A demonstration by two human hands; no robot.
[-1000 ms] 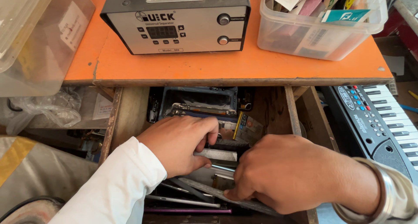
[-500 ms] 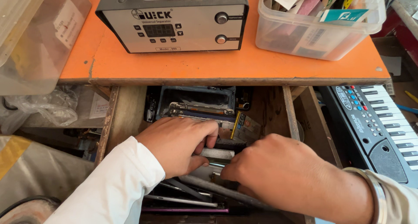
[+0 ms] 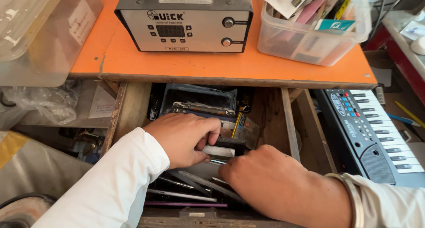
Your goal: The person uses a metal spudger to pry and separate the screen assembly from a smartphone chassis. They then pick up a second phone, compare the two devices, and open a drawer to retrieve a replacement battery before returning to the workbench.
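Observation:
An open wooden drawer (image 3: 128, 110) under the orange table holds a stack of flat dark panels and frames standing on edge. My left hand (image 3: 183, 137) reaches into it, thumb and fingers pinched on the top edge of a thin grey panel (image 3: 219, 151). Just to the right and nearer me, my right hand (image 3: 261, 179) is curled over several slim panels (image 3: 199, 183), its fingertips hidden among them. A blue-grey frame (image 3: 199, 99) lies at the drawer's back.
On the orange table (image 3: 110, 50) stand a grey box with a display and two knobs (image 3: 186, 19) and a clear tub of cards (image 3: 310, 28). A clear plastic bin (image 3: 40, 33) is at left, a small toy keyboard (image 3: 376, 126) at right.
Both hands have stayed in the drawer; the right hand has shifted slightly left and down among the panels, and the view has tilted a little.

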